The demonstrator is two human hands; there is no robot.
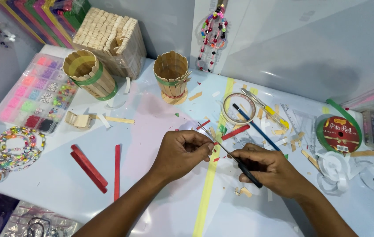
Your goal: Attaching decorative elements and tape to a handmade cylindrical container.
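Note:
My right hand (pixel 269 169) grips a thin tool with a black handle and a fine metal tip (pixel 239 163), the tip pointing up and left toward my left hand. My left hand (pixel 180 151) is closed, its fingertips pinching something very small at the tool's tip; what it is cannot be made out. Both hands hover over a white table top (pixel 152 123) crossed by a yellow strip (pixel 209 184).
Red sticks (pixel 89 169) lie at left, beside a bead bracelet pile (pixel 13 149) and a bead organiser box (pixel 35 92). Two wooden stick cups (pixel 88 72) (pixel 171 72) stand behind. A tape ring (pixel 239 107), a blue pen (pixel 257 129), a green ribbon roll (pixel 338 134) and scraps lie at right.

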